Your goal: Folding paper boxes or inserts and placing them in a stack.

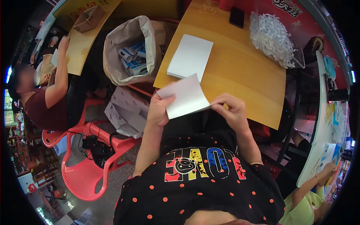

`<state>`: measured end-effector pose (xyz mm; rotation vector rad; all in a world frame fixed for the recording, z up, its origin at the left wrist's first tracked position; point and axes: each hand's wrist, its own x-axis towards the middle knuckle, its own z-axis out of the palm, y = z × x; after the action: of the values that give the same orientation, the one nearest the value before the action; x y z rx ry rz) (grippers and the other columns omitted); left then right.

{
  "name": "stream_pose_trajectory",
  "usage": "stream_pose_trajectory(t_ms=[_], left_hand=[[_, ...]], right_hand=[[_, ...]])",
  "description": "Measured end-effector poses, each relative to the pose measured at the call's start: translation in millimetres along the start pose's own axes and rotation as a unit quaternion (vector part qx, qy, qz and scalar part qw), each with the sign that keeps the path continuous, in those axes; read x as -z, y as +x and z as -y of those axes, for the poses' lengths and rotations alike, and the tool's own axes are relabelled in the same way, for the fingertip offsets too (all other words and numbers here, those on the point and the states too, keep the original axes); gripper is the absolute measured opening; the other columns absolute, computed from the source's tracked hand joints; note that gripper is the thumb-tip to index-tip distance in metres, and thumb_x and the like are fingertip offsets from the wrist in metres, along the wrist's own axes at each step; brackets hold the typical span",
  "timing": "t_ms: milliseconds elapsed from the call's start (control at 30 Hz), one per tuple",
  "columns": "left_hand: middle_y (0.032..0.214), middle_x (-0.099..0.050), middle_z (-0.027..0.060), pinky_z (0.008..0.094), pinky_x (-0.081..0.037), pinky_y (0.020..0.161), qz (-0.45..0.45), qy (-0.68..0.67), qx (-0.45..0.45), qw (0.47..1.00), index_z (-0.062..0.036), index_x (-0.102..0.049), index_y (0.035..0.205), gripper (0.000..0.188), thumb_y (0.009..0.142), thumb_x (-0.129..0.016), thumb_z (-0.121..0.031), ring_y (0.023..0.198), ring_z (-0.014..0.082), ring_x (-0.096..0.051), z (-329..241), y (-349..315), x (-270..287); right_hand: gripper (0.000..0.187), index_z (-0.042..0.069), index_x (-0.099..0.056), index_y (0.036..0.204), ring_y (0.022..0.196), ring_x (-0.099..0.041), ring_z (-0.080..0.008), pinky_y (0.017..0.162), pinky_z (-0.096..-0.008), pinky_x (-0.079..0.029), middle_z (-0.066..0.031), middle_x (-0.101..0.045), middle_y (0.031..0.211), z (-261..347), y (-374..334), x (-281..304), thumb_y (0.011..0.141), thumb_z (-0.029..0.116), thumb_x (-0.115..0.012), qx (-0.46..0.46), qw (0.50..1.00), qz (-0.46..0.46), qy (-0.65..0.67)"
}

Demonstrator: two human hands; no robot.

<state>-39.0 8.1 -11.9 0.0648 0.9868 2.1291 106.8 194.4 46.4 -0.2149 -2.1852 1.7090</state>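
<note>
My left hand grips a small sheaf of white paper sheets by its left side, thumb on top. My right hand pinches the lower right corner of the same sheaf between thumb and fingers. The sheets are slightly bowed and held tilted over my lap, at the near left edge of the wooden table. Just beyond, a neat stack of white paper lies on the table, its near end partly hidden by the held sheets.
Left of the table stands a big paper sack holding blue-and-white paper rolls. A clear bag of white curled strips, a dark phone and rubber bands lie toward the back. A red chair carries cables; people sit at both sides.
</note>
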Motion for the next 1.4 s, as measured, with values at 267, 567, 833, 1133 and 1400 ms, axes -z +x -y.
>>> stream_pose_trajectory(t_ms=[267,567,833,1133,1400], left_hand=[[0.127,-0.054,0.0202,0.0349,-0.045,0.096,0.154,0.554,-0.329,0.749,0.0012,-0.070,0.094,0.026,0.072,-0.059,0.009,0.116,0.0323,-0.055,-23.9,-27.1,-33.4],[0.126,-0.054,0.0171,0.0362,-0.047,0.093,0.078,0.597,-0.357,0.714,0.0029,-0.063,0.106,0.032,0.077,-0.053,0.011,0.116,0.0293,-0.055,-15.3,-33.0,-32.8],[0.098,-0.064,0.0150,0.0184,-0.043,0.037,0.007,0.012,0.145,0.989,0.0057,-0.059,0.109,0.020,0.090,-0.054,-0.002,0.070,0.0218,-0.068,-11.4,-39.3,-10.7],[0.102,-0.064,0.0209,0.0227,-0.055,0.048,0.000,0.102,0.071,0.992,0.0083,-0.055,0.116,0.027,0.091,-0.051,-0.002,0.072,0.0259,-0.070,14.1,-36.3,-19.5],[0.102,-0.065,0.0219,0.0331,-0.058,0.075,0.003,0.046,0.018,0.999,0.0098,-0.055,0.115,0.029,0.090,-0.048,-0.004,0.089,0.0303,-0.067,9.1,-36.2,-24.2]], right_hand=[[0.013,0.000,-0.068,0.085,0.090,-0.058,-0.0122,0.085,-0.0256,-0.043,-0.0080,-0.065,0.092,-30.7,19.9,-2.9,0.085,0.012,-0.066,-0.132,0.960,-0.032,0.246],[0.012,-0.003,-0.068,0.090,0.078,-0.060,-0.0100,0.075,-0.0225,-0.048,-0.0046,-0.067,0.084,-56.1,22.6,-6.9,0.085,0.007,-0.066,-0.106,0.966,-0.091,0.217],[0.011,-0.004,-0.068,0.089,0.077,-0.060,-0.0105,0.073,-0.0229,-0.049,-0.0064,-0.066,0.085,-40.3,20.1,2.8,0.082,0.004,-0.069,-0.058,0.989,-0.050,0.126],[0.010,-0.002,-0.065,0.076,0.071,-0.060,-0.0098,0.068,-0.0228,-0.049,-0.0083,-0.067,0.079,-53.5,17.0,-1.1,0.078,0.004,-0.072,-0.118,0.962,-0.094,0.226],[0.013,0.000,-0.062,0.071,0.067,-0.058,-0.0083,0.063,-0.0216,-0.047,-0.0061,-0.066,0.074,-55.9,17.9,-5.6,0.076,0.004,-0.074,-0.142,0.964,-0.076,0.214]])
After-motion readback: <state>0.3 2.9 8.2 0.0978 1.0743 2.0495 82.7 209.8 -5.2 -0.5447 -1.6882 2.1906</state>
